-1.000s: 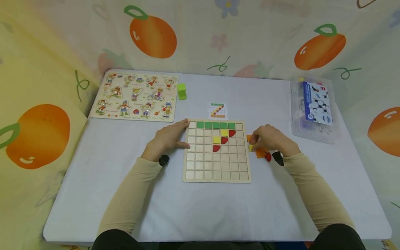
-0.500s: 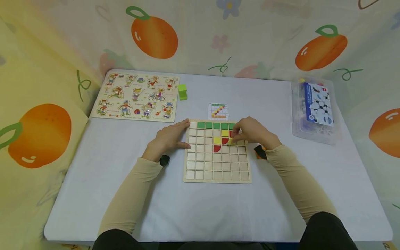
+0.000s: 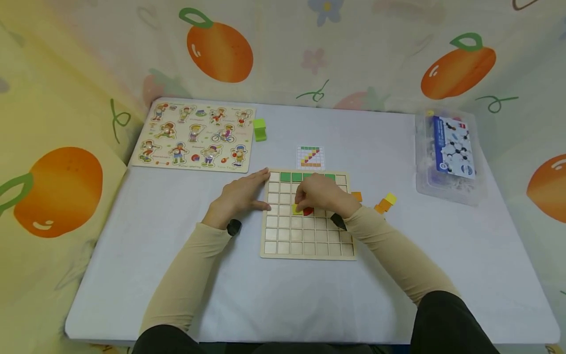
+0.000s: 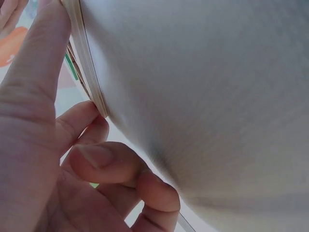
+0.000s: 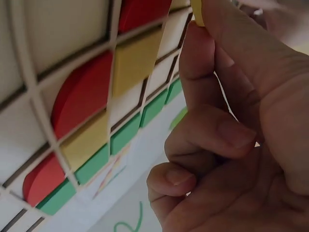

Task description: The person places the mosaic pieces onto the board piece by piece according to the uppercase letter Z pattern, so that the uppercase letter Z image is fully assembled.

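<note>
A wooden grid board (image 3: 309, 250) lies on the white table, with a row of green tiles (image 3: 285, 177) along its far side. My left hand (image 3: 236, 196) rests against the board's left edge, thumb and fingertips touching it. Between thumb and forefinger, my right hand (image 3: 325, 194) pinches a yellow square tile (image 3: 296, 210) over a cell left of a red rounded piece (image 3: 308, 212). The right wrist view shows red pieces (image 5: 84, 92) and yellow tiles (image 5: 137, 60) set in a diagonal, which my right hand mostly hides from the head view.
Right of the board lie orange tiles (image 3: 356, 196) and a yellow tile (image 3: 390, 198). Behind it is a small pattern card (image 3: 311, 157). A picture puzzle board (image 3: 172, 165) and green blocks (image 3: 260, 130) sit back left; a clear plastic box (image 3: 426, 184) stands back right.
My right hand has taken a yellow tile from the loose pieces at the right and carried it left across the board. The left hand has stayed at the board's edge.
</note>
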`<state>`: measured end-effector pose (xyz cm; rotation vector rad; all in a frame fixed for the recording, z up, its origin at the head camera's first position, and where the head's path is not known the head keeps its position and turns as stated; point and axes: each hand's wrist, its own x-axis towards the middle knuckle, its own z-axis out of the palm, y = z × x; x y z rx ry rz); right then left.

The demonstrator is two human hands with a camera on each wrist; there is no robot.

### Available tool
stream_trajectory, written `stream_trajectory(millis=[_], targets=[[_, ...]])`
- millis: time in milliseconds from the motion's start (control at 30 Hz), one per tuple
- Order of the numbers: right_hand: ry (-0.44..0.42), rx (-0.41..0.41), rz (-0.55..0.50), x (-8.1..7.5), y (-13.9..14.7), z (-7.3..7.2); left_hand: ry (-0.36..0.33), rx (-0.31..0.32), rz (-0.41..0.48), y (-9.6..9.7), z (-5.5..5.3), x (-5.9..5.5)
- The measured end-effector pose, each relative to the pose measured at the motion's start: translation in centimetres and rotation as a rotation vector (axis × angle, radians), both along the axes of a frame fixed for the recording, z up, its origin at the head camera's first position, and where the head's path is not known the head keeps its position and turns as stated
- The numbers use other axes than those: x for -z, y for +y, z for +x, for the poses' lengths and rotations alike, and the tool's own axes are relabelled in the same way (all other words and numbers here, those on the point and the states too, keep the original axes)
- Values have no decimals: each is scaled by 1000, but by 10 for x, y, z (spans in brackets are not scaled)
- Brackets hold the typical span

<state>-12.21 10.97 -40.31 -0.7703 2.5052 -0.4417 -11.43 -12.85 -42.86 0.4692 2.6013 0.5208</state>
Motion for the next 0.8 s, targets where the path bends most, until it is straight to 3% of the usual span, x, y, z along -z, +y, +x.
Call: stream_trajectory(millis=[167, 467, 600, 800], targets=[[28, -8, 64, 1, -9, 5, 10, 7, -8, 0, 1, 0], [6, 11, 10, 5, -7, 11, 5, 14, -6, 1, 0, -1], [-23, 27, -26, 1, 8, 9, -2, 13, -10, 2, 1, -2], [40, 64, -17, -3, 50, 6, 3, 12, -21, 2, 1, -2]])
